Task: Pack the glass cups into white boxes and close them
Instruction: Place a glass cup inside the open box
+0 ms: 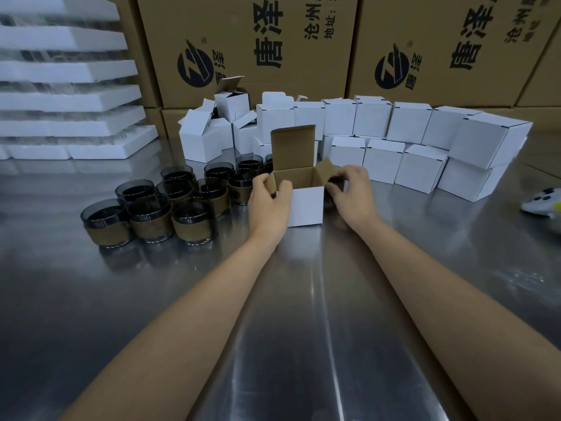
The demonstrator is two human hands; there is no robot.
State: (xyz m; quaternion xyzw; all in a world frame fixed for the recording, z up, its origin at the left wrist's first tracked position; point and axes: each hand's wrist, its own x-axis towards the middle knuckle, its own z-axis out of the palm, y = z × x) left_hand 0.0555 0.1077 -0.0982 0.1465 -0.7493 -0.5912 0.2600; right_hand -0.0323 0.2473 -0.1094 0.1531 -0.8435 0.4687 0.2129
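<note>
A small white box [306, 206] stands open on the steel table, its brown lid flap upright at the back. My left hand [267, 202] grips the box's left wall and side flap. My right hand [352, 192] pinches the right side flap, fingers curled over something dark that I cannot make out. Several dark glass cups [154, 212] with brown sleeves stand in a cluster to the left of the box. I cannot see inside the box.
Closed white boxes [409, 126] are stacked behind and to the right; a few open ones [209, 132] lie at the back left. Big brown cartons [249, 50] form the back wall. White foam trays [66, 95] are stacked far left. A white device [543, 202] lies at the right edge.
</note>
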